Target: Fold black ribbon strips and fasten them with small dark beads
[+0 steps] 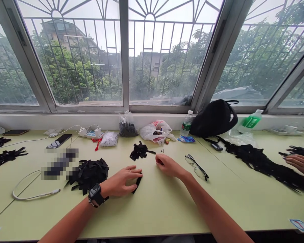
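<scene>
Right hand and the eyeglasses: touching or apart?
Apart. The head view shows it: tabletop is visible between the right hand and the eyeglasses, which lie to its right.

Two wearer's hands (123, 181), one co-worker's hand (300, 164), two bottles (185, 128), one wristwatch (95, 191), one pair of glasses (197, 167)

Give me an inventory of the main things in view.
Windows: several, grey frames, background
Tabletop: 1, pale green, foreground
Large bag: 1, black, right rear
Bottles: 2, green labels, right rear
Plastic bags: several, whitish, rear
Power strip: 1, white, left rear
Phones: 2, dark, left
Cables: several, white, left
Glasses: 1, dark, right
Strip piles: several, black, left, centre, right
Loose strip: 1, black, centre
Co-worker's hand: 1, right edge
Watch: 1, black, left wrist
Left hand: 1, touching loose strip
Right hand: 1, fingers curled, centre
</scene>
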Demonstrator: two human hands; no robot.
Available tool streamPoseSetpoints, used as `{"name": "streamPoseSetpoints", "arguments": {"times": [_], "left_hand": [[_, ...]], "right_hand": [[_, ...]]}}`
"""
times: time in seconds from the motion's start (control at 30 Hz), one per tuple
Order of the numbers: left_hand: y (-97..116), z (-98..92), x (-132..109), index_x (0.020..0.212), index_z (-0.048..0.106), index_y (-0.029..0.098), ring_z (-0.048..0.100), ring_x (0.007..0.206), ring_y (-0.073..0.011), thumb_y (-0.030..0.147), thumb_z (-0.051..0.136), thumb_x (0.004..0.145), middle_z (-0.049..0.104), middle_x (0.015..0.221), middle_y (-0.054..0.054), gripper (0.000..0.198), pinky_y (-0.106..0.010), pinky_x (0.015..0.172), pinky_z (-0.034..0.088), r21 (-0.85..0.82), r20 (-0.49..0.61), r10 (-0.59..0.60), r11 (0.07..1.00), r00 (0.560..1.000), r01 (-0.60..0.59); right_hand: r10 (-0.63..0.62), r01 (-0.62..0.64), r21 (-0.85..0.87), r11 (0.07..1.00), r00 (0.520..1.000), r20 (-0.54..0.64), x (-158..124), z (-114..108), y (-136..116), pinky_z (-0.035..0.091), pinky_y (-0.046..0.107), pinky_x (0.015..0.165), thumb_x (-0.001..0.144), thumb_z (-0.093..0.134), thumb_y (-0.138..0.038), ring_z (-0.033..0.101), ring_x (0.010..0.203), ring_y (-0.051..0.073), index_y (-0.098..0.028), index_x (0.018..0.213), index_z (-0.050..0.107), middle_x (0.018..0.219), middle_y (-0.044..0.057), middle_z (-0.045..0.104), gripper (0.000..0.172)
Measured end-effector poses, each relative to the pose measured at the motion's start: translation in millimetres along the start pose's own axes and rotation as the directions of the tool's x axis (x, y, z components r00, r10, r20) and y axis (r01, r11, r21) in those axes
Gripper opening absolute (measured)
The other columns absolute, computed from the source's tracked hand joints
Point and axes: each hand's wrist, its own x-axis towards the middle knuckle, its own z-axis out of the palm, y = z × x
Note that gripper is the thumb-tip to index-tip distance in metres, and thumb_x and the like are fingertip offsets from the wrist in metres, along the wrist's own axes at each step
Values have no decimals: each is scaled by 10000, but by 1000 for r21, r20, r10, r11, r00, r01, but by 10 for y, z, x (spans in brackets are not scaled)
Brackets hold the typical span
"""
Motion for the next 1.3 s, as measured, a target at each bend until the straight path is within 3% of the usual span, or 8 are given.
{"name": "streamPoseSetpoints", "arguments": {"times": [0.13, 0.33, 0.57, 0.87, 1.13, 1.3], "left_hand": [[-4, 4, 0, 1510, 583, 327, 344, 1558, -330, 253, 677, 934, 460, 1634, -13, 588, -524, 1278, 329, 5, 3, -5, 1000, 1000, 5], [-27, 16, -1, 1514, 580, 325, 340, 1559, -339, 259, 671, 938, 461, 1634, -10, 587, -536, 1277, 329, -4, -2, 0, 1000, 1000, 0], [-42, 21, 0, 1528, 562, 336, 313, 1570, -340, 274, 667, 944, 437, 1649, -2, 596, -555, 1276, 323, -7, 7, -3, 1000, 1000, 3], [-76, 37, -2, 1531, 560, 311, 286, 1574, -353, 389, 647, 989, 431, 1656, -33, 554, -566, 1280, 302, 22, -17, -14, 1000, 1000, 15], [-109, 49, -6, 1527, 564, 314, 278, 1571, -370, 422, 658, 981, 418, 1666, -40, 564, -577, 1278, 302, 45, -58, -30, 998, 998, 33], [-104, 52, 0, 1554, 525, 337, 276, 1564, -370, 467, 634, 997, 421, 1666, -27, 582, -559, 1280, 302, 55, -44, -40, 998, 998, 42]], "right_hand": [[33, -34, 10, 999, 998, 51, 3, -44, 35, 337, 267, 633, 811, 514, -105, 458, 684, 151, -216, 778, 448, 767, -15, 558, 133], [45, -45, -9, 999, 999, -25, 6, -59, 12, 358, 272, 680, 812, 508, -104, 499, 750, 166, -216, 788, 455, 814, -2, 577, 127], [90, -91, -70, 993, 996, -18, -14, -79, 15, 334, 275, 645, 803, 511, -96, 485, 713, 164, -219, 777, 448, 794, -2, 573, 141], [-54, 82, 120, 989, 974, -220, 33, 53, -280, 423, 288, 676, 850, 524, -105, 529, 730, 177, -224, 824, 479, 813, 15, 586, 130], [-146, 180, 299, 937, 980, -133, 3, 352, -548, 426, 252, 627, 821, 542, -56, 552, 683, 143, -211, 831, 540, 780, -10, 620, 155], [-206, 241, 263, 934, 967, -153, -19, 436, -633, 436, 252, 652, 822, 530, -41, 557, 693, 140, -215, 849, 583, 797, -12, 635, 184]]}}
